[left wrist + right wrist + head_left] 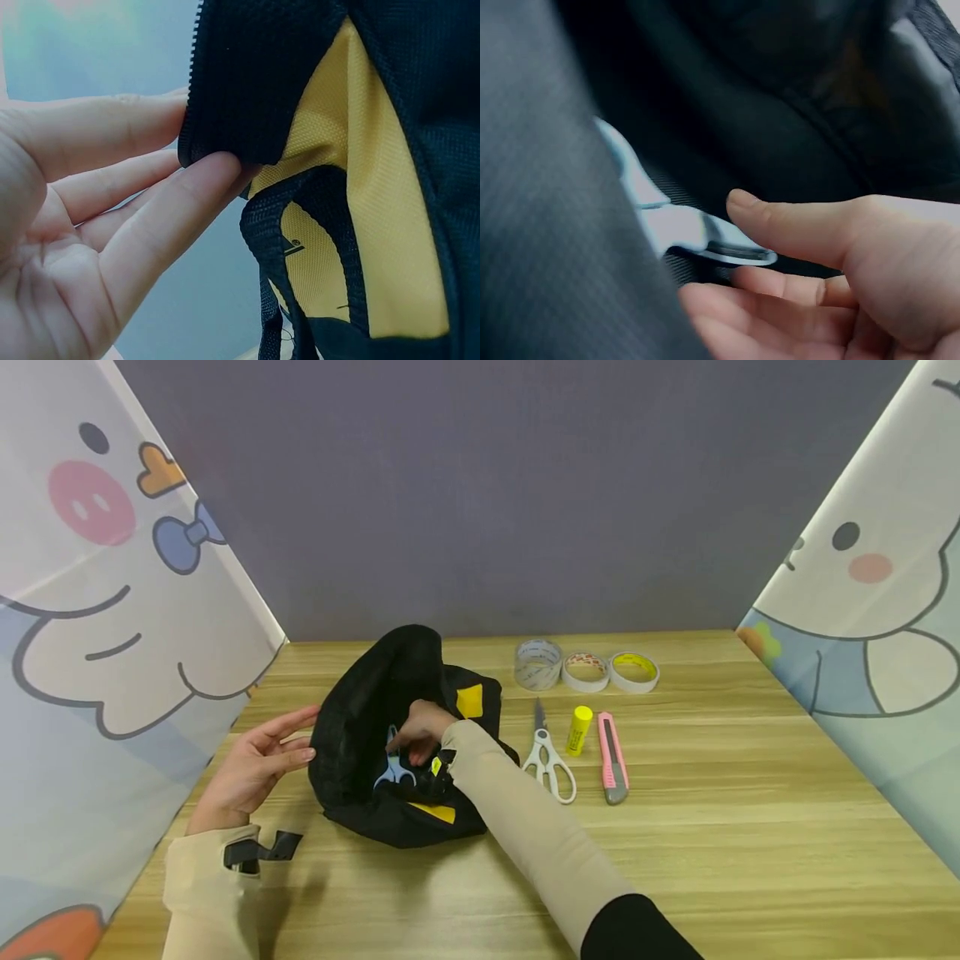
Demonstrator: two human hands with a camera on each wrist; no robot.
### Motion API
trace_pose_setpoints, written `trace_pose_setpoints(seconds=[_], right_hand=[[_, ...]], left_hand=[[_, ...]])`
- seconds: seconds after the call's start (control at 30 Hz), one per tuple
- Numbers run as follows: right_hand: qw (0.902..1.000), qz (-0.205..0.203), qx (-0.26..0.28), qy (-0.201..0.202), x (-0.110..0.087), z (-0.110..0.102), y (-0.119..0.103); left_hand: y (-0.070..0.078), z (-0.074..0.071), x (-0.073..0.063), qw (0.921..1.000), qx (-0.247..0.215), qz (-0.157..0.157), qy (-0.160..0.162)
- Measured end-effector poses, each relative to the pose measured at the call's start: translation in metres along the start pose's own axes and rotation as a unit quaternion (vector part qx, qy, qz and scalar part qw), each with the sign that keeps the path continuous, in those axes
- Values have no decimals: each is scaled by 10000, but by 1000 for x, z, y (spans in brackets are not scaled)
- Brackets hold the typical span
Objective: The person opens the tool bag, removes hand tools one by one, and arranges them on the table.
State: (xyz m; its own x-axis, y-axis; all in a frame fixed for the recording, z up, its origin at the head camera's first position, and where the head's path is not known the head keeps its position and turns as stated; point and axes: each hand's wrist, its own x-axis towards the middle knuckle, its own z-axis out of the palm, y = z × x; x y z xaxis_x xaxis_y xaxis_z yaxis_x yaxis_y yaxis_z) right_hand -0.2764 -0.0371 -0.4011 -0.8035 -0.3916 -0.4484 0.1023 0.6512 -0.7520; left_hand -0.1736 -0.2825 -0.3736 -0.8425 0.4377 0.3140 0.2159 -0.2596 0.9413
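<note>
A black bag (pixel 341 743) with yellow patches lies open on the table. At its left edge my left hand (pixel 243 772) pinches the zippered rim (pixel 232 90) between thumb and fingers. My right hand (pixel 426 728) reaches inside the bag. Light-blue scissors (pixel 393 772) lie in there, handles towards me. In the right wrist view, my thumb (pixel 787 225) is above the scissors' tip (pixel 739 251) and the other fingers are below, with a gap around it. Bag fabric covers part of the scissors in that view.
Right of the bag lie white-handled scissors (pixel 550 764), a yellow glue stick (pixel 579 731) and a pink utility knife (pixel 612 760). Behind them stand a wide clear tape roll (pixel 537 665) and two narrower tape rolls (pixel 586 672). A grey panel (pixel 480 510) borders the table's back.
</note>
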Motion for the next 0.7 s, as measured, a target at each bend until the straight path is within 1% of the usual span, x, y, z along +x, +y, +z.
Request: trace_pose_setpoints(seconds=[0.1, 0.3, 0.53, 0.63, 0.7], right_hand=[[9994, 60, -302, 182, 5, 6, 1], [9970, 233, -739, -44, 6, 11, 0], [9978, 113, -656, 17, 1, 11, -2], [9974, 38, -716, 48, 1, 11, -3], [9968, -12, -800, -3, 2, 10, -4]], left_hand=[[0, 0, 0, 10000, -46, 19, -59], [-1, 0, 0, 9998, -147, 32, -113], [-1, 0, 0, 9998, -165, -21, -77], [-1, 0, 0, 9998, -151, -43, -75], [-2, 0, 0, 9999, -135, -80, -50]])
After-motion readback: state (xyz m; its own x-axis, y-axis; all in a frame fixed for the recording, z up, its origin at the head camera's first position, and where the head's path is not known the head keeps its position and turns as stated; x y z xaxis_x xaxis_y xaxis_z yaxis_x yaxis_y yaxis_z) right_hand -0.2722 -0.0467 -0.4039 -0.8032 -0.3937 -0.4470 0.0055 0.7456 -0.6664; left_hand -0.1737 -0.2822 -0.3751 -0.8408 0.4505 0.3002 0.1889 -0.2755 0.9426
